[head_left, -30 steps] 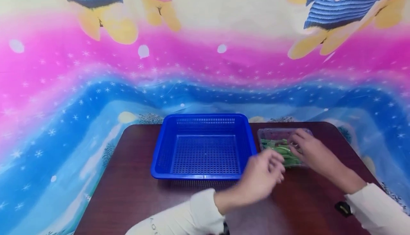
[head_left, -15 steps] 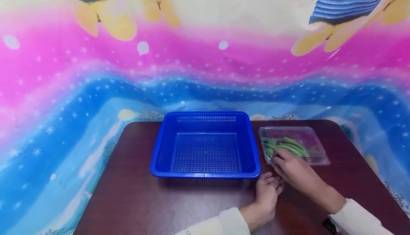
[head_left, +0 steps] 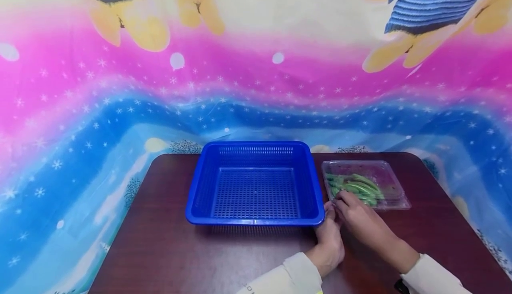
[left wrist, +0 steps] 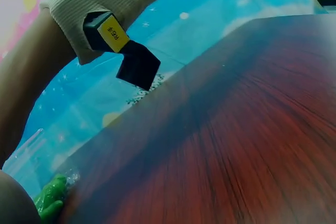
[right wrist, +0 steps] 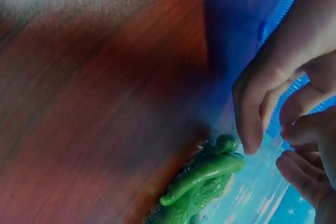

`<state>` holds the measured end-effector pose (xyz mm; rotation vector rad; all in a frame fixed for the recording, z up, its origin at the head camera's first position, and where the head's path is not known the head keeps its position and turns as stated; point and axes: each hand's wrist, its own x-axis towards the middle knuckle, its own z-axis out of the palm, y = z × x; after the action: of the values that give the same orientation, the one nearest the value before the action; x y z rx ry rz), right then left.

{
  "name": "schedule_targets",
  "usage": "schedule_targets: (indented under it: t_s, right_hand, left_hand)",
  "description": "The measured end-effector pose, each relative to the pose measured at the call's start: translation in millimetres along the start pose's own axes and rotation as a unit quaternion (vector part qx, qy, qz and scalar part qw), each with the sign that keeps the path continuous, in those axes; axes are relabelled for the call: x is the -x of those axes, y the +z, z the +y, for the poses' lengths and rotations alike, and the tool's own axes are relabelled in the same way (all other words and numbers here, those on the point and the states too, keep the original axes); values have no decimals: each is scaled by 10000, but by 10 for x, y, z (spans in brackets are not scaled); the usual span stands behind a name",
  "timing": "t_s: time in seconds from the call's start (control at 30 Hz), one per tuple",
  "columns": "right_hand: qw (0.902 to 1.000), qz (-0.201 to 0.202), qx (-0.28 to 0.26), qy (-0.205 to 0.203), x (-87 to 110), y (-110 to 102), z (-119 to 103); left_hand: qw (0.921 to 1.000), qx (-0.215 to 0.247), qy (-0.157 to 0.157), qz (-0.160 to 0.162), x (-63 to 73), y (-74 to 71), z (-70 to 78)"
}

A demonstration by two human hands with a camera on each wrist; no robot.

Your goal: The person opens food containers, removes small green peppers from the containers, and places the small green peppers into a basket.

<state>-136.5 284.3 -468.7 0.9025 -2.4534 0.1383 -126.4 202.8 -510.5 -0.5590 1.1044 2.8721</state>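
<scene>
A clear plastic box [head_left: 390, 191] with a lid holds several long green peppers [head_left: 362, 189]. It lies on the table to the right of the blue basket. My left hand [head_left: 330, 243] is at the box's near left corner, between basket and box, its fingers on the edge. Right beside it, my right hand [head_left: 362, 216] pinches the same corner with curled fingertips. The right wrist view shows the left hand [right wrist: 294, 51] reaching down to the box edge and the right hand [right wrist: 315, 161] close by. Fingers hide the corner itself.
A blue plastic basket [head_left: 255, 220] with a perforated floor and nothing in it stands left of the box, close to my left hand. The dark brown table [head_left: 160, 249] ends at a patterned cloth backdrop [head_left: 256, 85] behind.
My right hand has come down from above the box to its near left corner. My left hand has lowered and moved in to that same corner. The basket stays in place.
</scene>
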Motion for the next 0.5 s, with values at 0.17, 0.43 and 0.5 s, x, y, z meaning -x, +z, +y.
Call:
schedule_targets:
  t_s: [0.17, 0.43, 0.5]
  right_hand:
    - [9999, 116, -23, 69, 2, 39, -23]
    - [9990, 78, 99, 423, -19, 62, -55]
    - [9989, 55, 175, 434, -18, 65, -53]
  left_hand:
    - [9996, 185, -176, 134, -21, 20, -44]
    - [9985, 492, -235, 78, -80, 38, -32]
    - [9983, 529, -209, 95, -87, 28, -34]
